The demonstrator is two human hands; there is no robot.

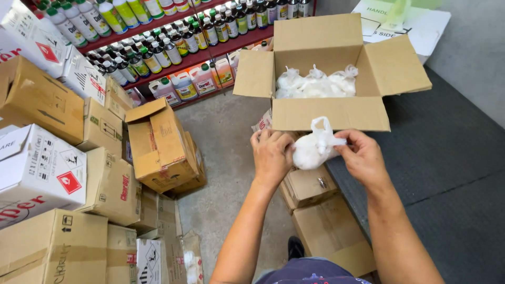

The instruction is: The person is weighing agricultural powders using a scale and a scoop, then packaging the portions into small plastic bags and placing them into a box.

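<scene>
Fingers of the left hand (272,152) and right hand (362,156) curl closed around one knotted white plastic bag (314,147), held between them just in front of an open cardboard box (331,113). Inside lie at least three more tied white bags (315,84) (the exact count is hidden). Closed cartons (58,173) stack at left; bottles (158,47) line two red shelves.

A knotted white plastic bag (314,149), bulging with pale contents, is held upright just in front of an open cardboard box (330,113) containing more tied white bags (315,84) in a heap.
</scene>
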